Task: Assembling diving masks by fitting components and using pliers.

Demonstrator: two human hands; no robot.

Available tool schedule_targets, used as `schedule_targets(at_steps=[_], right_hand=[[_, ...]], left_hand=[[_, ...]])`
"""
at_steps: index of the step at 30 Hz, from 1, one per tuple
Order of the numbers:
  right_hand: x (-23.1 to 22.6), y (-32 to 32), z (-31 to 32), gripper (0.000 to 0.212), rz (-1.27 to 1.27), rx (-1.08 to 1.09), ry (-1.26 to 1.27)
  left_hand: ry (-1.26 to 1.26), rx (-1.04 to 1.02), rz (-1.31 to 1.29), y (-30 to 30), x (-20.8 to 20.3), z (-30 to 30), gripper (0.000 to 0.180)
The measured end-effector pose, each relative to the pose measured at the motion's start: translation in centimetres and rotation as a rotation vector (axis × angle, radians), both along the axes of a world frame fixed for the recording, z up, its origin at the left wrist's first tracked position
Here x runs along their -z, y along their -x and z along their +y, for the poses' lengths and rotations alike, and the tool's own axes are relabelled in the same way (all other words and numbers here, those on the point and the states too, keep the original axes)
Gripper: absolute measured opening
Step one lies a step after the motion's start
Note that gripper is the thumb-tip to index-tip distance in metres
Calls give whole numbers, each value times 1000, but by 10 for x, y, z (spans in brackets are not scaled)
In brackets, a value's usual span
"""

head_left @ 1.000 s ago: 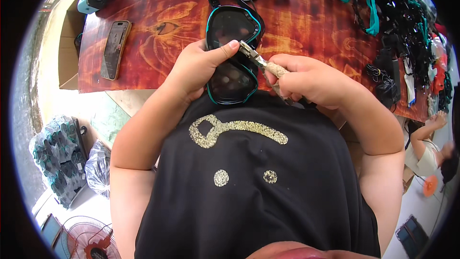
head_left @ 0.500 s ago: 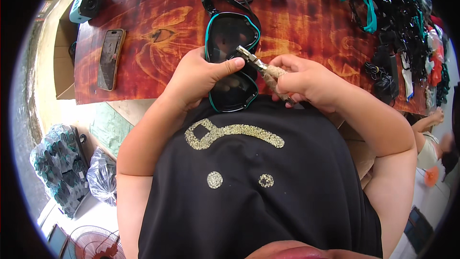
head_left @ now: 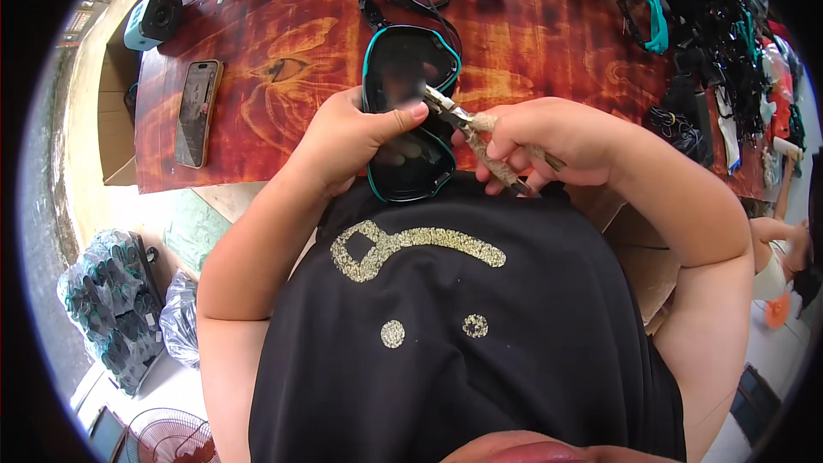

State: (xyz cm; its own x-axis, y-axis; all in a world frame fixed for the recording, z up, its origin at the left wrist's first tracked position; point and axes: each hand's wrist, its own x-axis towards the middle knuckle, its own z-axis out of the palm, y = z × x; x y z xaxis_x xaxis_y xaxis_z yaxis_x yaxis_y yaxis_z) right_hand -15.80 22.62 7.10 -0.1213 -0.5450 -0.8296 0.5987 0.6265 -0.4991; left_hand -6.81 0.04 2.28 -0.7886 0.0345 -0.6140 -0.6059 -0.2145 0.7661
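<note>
Head view, and our left hand (head_left: 353, 139) is clamped on a black diving mask with teal rims and two dark lenses (head_left: 420, 146), thumb across its middle, some fingers behind! The mask lies over the near edge of a glossy red-brown wooden table (head_left: 266, 141). Our right hand (head_left: 549, 141) is wrapped around silver metal pliers with rough tan-wrapped handles (head_left: 464, 123), tips at the mask's midsection; whether they bite on anything, we cannot tell.

We judge the mask light and stiff-framed, its shiny lenses slick and easily scratched, so we favour the rim or the bridge. The pliers look heavier and rigid; that wrap should resist slipping.

Now our count: one mask in hand, one pair of pliers, one flat black strap (head_left: 370, 13) looped beyond the mask, one dark-screened phone (head_left: 198, 113), one pale-blue-and-black boxy device (head_left: 153, 20), three bent teal plastic frames (head_left: 658, 26) along the far side. The tangled black-and-teal heap (head_left: 729, 26) at right defeats us!
</note>
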Motion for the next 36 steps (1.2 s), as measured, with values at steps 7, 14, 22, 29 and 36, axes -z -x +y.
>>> schedule_targets(at_steps=[7, 14, 22, 29, 36], right_hand=[[8, -7, 1, 34, 27, 47, 5], [-2, -6, -5, 53, -43, 77, -29], [25, -5, 11, 32, 227, -108, 127], [5, -9, 1, 34, 255, -85, 98], [1, 11, 14, 51, 370, -368, 98]], left_hand=[[29, 44, -12, 3, -1, -3, 39], [86, 51, -40, 4, -6, 1, 37], [52, 89, -69, 7, -1, -2, 37], [155, 80, 38, 8, -15, -3, 43], [188, 8, 91, -6, -9, -6, 41]])
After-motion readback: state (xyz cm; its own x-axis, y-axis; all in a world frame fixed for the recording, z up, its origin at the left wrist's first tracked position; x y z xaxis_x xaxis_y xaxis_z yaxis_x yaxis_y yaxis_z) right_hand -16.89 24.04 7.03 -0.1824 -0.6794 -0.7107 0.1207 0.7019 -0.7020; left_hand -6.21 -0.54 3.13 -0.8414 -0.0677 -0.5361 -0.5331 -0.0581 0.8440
